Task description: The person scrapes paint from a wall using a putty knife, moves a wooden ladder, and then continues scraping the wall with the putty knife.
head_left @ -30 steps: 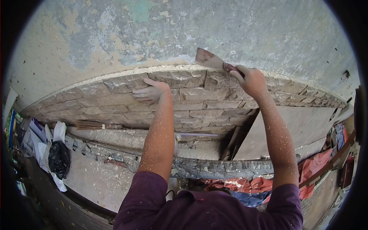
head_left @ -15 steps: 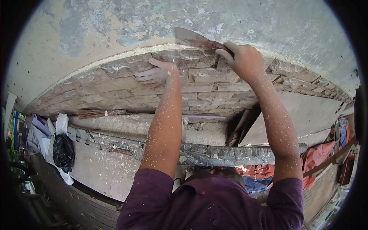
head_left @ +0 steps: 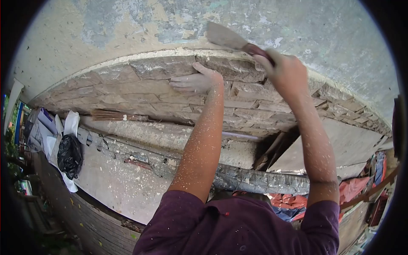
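Observation:
My right hand (head_left: 289,74) is closed round the dark red handle of a paint scraper (head_left: 227,37). Its wide, dusty blade overlaps the painted wall (head_left: 140,25), where grey-blue paint is patchy and pale plaster shows. Below a cream edge runs a band of rough stone cladding (head_left: 159,67). Against these stones rests my left hand (head_left: 197,80), whitened with dust, fingers stretched out to the left and thumb up. Pale flakes speckle both forearms.
A twig broom (head_left: 119,115) lies on the ledge below the stones at left. A black plastic bag (head_left: 70,156) hangs beside white sheets. Under my arms runs a grey, flake-strewn beam (head_left: 259,180). A leaning board (head_left: 327,142) and red tarpaulin (head_left: 352,189) are at right.
The scraper and my right hand have moved right and the blade is a little higher. My left hand appears further right along the stones, while the whole view has tilted somewhat.

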`<action>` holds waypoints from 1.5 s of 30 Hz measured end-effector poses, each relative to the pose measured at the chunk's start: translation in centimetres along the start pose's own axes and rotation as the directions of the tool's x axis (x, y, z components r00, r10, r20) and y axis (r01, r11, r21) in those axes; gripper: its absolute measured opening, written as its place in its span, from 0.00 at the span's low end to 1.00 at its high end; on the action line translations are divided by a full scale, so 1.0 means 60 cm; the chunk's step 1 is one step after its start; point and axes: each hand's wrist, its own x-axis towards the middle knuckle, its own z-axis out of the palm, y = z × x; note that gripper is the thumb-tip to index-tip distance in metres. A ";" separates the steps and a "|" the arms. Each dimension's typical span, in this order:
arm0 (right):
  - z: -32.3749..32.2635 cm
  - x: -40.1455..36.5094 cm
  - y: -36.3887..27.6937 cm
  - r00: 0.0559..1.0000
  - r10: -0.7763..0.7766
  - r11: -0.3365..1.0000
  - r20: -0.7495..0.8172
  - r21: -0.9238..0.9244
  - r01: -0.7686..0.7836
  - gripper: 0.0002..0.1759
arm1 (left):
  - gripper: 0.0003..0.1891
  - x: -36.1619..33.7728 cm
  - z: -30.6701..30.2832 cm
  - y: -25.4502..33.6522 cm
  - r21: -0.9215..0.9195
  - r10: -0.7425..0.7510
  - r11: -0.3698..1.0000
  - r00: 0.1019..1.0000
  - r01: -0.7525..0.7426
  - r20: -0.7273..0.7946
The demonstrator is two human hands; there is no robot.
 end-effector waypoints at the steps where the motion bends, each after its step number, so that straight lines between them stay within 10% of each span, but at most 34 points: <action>1: 0.007 0.012 -0.051 0.999 -0.007 0.998 0.047 0.058 0.005 0.20 | 0.48 0.003 0.000 -0.006 0.013 0.011 1.000 1.000 -0.011 0.003; 4: 0.046 0.042 -0.098 0.981 -0.166 0.982 -0.096 -0.105 0.156 0.20 | 0.52 -0.003 -0.010 0.000 -0.117 -0.019 0.993 0.999 0.025 0.047; 11: -0.017 -0.017 -0.019 0.997 0.053 0.996 -0.060 -0.063 -0.057 0.21 | 0.52 0.001 0.004 -0.009 -0.082 0.040 0.996 0.999 -0.040 0.000; 18: -0.006 0.013 -0.060 0.985 0.035 0.999 0.168 -0.019 -0.032 0.23 | 0.52 -0.002 -0.018 0.005 -0.134 0.005 0.991 0.999 0.002 0.046; 20: -0.024 -0.032 0.015 0.995 -0.043 0.995 -0.088 -0.094 0.035 0.21 | 0.52 -0.002 -0.017 0.000 -0.110 0.016 0.994 0.998 -0.009 0.064; 27: -0.063 -0.032 -0.021 0.999 0.040 0.952 -0.034 -0.301 -0.048 0.21 | 0.50 -0.001 -0.022 -0.005 -0.052 -0.015 0.998 0.995 0.020 0.094; 45: 0.015 -0.009 0.013 0.999 0.000 1.000 0.045 0.007 0.000 0.20 | 0.49 0.000 -0.006 0.001 -0.080 -0.035 0.996 0.999 0.036 0.009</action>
